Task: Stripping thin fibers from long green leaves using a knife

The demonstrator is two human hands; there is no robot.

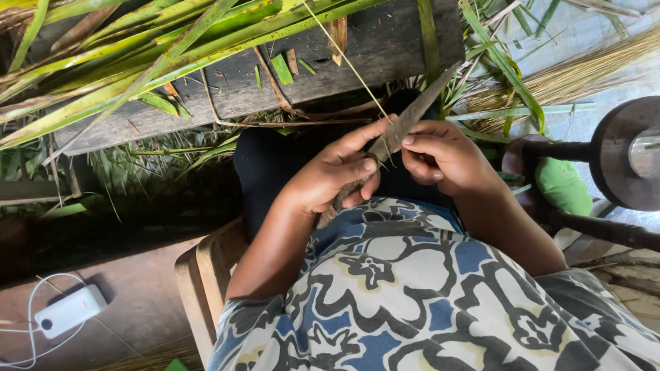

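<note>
My left hand (335, 176) grips the handle of a dull grey knife (409, 119), whose blade points up and to the right. My right hand (441, 156) pinches a thin pale leaf rib (343, 55) against the blade; the rib runs up and left across a dark wooden plank (372, 50). Long green palm leaves (154, 56) lie across that plank, above both hands. My patterned blue, black and cream garment fills the lower frame.
A bundle of pale stripped ribs (585, 70) lies at the upper right. A round dark wooden stool (636, 153) stands at the right, with a green object (564, 186) beside it. A white power bank with cable (70, 310) rests on the floor at the lower left. I sit on a wooden seat (204, 276).
</note>
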